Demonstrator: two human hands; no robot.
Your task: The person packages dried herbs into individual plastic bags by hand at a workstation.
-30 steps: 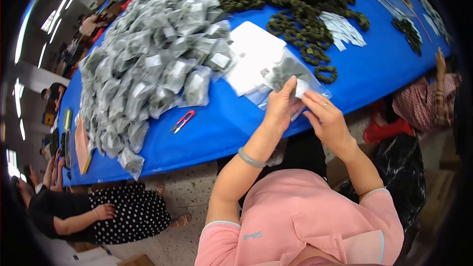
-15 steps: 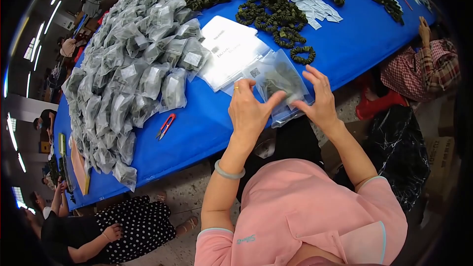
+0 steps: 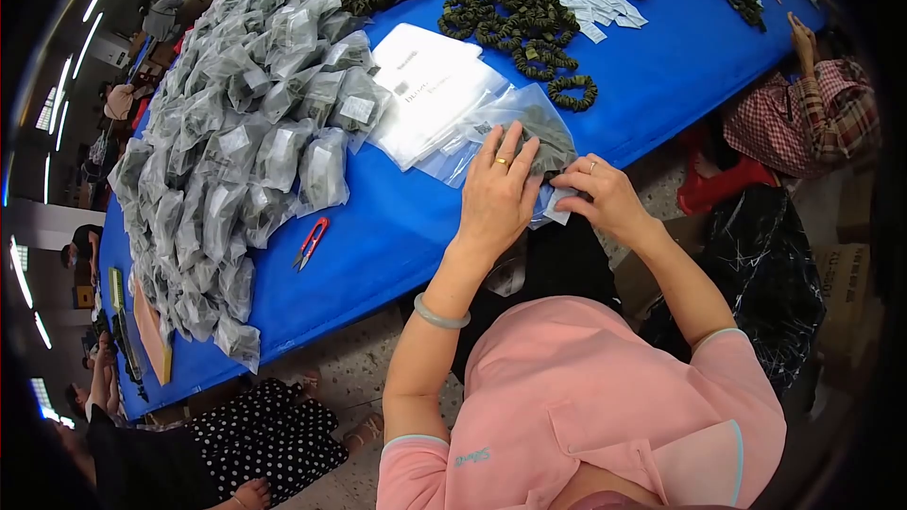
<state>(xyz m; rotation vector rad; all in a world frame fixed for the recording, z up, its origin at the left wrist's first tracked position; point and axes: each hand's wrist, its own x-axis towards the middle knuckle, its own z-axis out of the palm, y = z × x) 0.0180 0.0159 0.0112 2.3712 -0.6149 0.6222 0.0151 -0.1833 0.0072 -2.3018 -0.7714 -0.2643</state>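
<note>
My left hand (image 3: 501, 184) lies with outstretched fingers on a clear plastic bag (image 3: 557, 137) that has a dark green scrunchie inside. At the bag's near end, my right hand (image 3: 609, 198) is closed, thumb and fingers pinching a small pale slip (image 3: 557, 211) at the bag's mouth. Under and beside this bag are flat clear bags (image 3: 430, 85) with black print, stacked on the blue table. A loose dark green scrunchie (image 3: 573, 93) rests just beyond my hands, at the end of a heap of scrunchies (image 3: 501, 19).
Filled bags (image 3: 236, 142) form a big pile on the left. Red-handled thread snips (image 3: 312, 244) lie on the blue table (image 3: 387, 227). White slips (image 3: 595, 5) are scattered at the back. A person in a checked sleeve (image 3: 831, 113) sits at the right; another in a dotted skirt (image 3: 265, 444) is at lower left.
My left hand has come down flat onto the bag. My right hand has moved down to the bag's near end and now pinches a pale slip there. The view has shifted slightly.
</note>
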